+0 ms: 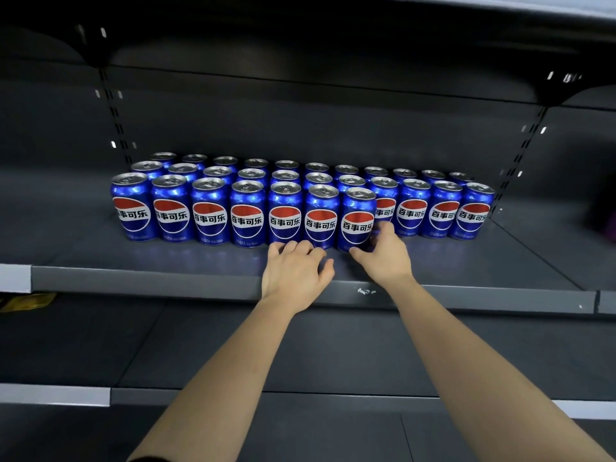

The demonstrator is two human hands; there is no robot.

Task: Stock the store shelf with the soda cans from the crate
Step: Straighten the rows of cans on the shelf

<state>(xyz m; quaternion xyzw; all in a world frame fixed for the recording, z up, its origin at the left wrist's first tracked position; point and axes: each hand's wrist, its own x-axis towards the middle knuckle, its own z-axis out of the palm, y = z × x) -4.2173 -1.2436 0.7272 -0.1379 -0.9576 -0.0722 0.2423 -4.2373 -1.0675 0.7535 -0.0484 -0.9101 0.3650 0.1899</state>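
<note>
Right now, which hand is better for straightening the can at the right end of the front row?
The right hand. Its thumb and fingers curl round the end can. The left hand lies open, fingertips only touching the bases of the two cans beside it.

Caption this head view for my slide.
Right hand grips a blue aluminium soda can on a grey metal shelf, left hand alongside.

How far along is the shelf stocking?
Done: two back rows look full, and six cans stand in the front row. In hand: the right hand grips a seventh can near its base; the left hand lies open beside it. Left: four front spots at the right end of the shelf are bare. The crate is out of view.
</note>
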